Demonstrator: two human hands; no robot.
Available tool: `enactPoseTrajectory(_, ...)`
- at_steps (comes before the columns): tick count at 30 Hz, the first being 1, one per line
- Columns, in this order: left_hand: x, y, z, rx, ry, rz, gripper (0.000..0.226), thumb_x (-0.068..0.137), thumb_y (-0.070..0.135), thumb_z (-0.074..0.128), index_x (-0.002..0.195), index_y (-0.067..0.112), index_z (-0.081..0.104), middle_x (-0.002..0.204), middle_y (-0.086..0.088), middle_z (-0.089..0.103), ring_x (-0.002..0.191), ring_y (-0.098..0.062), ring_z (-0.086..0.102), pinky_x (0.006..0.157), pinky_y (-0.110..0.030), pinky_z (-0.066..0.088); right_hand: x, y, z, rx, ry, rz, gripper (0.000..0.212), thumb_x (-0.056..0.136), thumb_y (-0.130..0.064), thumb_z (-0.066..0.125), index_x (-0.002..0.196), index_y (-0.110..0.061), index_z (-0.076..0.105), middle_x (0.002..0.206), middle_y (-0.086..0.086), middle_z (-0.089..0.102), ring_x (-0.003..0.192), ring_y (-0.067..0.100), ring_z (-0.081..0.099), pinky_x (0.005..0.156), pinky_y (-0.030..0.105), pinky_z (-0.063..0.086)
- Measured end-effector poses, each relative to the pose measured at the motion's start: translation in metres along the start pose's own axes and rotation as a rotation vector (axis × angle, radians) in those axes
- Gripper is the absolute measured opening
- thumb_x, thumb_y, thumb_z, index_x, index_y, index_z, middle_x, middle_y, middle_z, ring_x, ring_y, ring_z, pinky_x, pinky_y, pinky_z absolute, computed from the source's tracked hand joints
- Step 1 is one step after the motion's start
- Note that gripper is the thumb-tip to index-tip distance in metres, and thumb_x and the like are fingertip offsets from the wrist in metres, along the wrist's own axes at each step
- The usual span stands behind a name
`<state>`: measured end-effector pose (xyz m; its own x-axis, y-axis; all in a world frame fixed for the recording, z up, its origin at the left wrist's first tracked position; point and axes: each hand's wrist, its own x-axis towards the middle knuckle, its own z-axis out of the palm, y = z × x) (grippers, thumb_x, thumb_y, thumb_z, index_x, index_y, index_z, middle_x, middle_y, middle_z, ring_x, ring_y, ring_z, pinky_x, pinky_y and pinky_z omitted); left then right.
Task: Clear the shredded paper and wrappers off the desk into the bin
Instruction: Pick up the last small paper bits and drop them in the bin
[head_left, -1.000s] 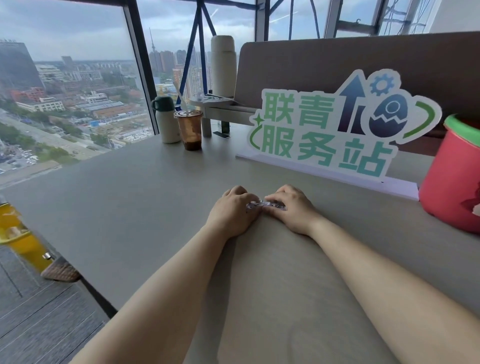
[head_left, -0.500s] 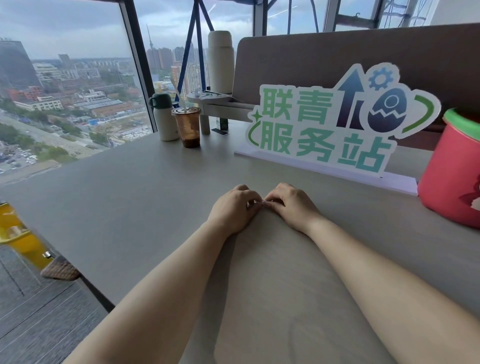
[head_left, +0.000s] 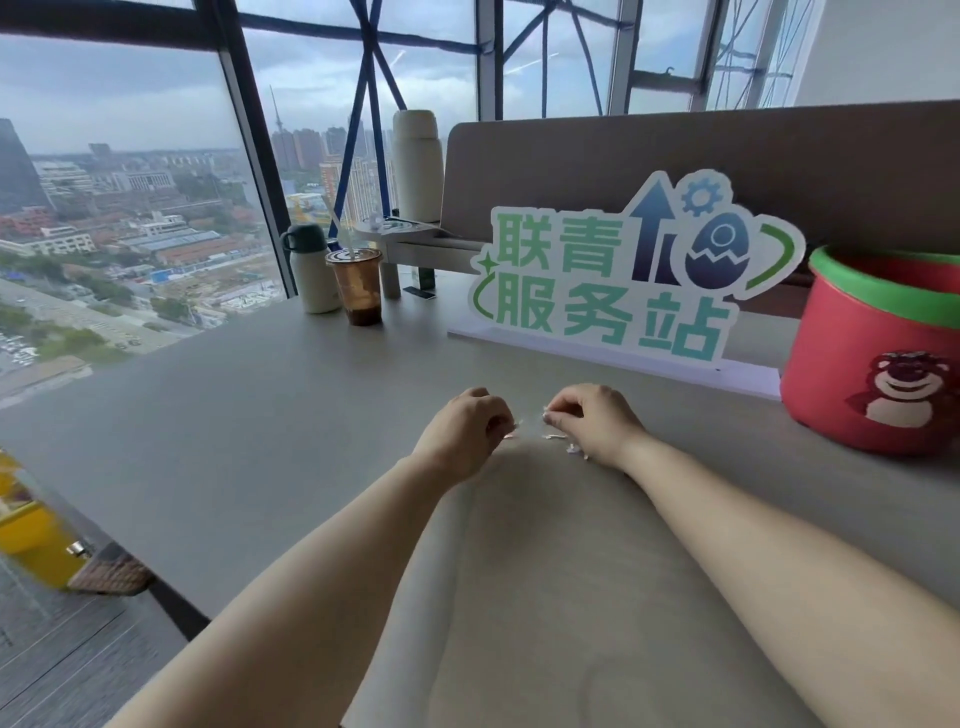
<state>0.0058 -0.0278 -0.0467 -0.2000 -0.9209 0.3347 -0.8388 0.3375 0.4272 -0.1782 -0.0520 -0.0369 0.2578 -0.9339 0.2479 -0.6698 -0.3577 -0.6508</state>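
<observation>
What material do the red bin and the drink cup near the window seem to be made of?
The red bin looks like matte soft plastic or fabric-covered; printed bear, green rim. Uncertain. The drink cup seems clear glossy plastic: the brown liquid shows through its wall.

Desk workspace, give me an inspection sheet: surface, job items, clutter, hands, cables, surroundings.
Surface: grey desk, mostly bare.
Job's things: small wrapper scraps on the desk between the hands; pink bin with green rim at right, contents hidden.
Clutter: standing sign, iced drink cup, white flask, tall bottle.
Hands: left hand and right hand each pinch a scrap.
Cables: nothing seen.
Surroundings: windows over a city, brown partition.
</observation>
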Motion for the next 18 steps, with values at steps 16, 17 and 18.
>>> enactPoseTrajectory(16, 0.047, 0.145, -0.023, -0.113, 0.058, 0.271, 0.019, 0.088, 0.023, 0.061, 0.095, 0.007, 0.069, 0.097, -0.010, 0.065, 0.085, -0.023, 0.059, 0.072, -0.024, 0.042, -0.054, -0.003, -0.152, -0.042, 0.176, 0.068, 0.015, 0.085, -0.018, 0.065, 0.093, -0.006, 0.069, 0.087, 0.003, 0.064, 0.083, 0.014, 0.056, 0.070, 0.022, 0.039)
enactPoseTrajectory(17, 0.051, 0.157, -0.024, -0.121, 0.065, 0.283, 0.019, 0.088, 0.023, 0.061, 0.096, 0.008, 0.069, 0.098, -0.010, 0.065, 0.085, -0.022, 0.059, 0.071, -0.023, 0.041, -0.058, -0.002, -0.163, -0.052, 0.195, 0.071, 0.015, 0.085, -0.018, 0.065, 0.092, -0.005, 0.069, 0.086, 0.002, 0.064, 0.082, 0.014, 0.056, 0.070, 0.022, 0.039)
enactPoseTrajectory(18, 0.055, 0.168, -0.026, -0.133, 0.073, 0.296, 0.019, 0.088, 0.024, 0.061, 0.097, 0.008, 0.069, 0.099, -0.009, 0.066, 0.085, -0.021, 0.059, 0.071, -0.022, 0.040, -0.061, -0.002, -0.175, -0.061, 0.219, 0.074, 0.014, 0.084, -0.017, 0.066, 0.091, -0.005, 0.069, 0.084, 0.002, 0.063, 0.081, 0.015, 0.056, 0.072, 0.023, 0.039)
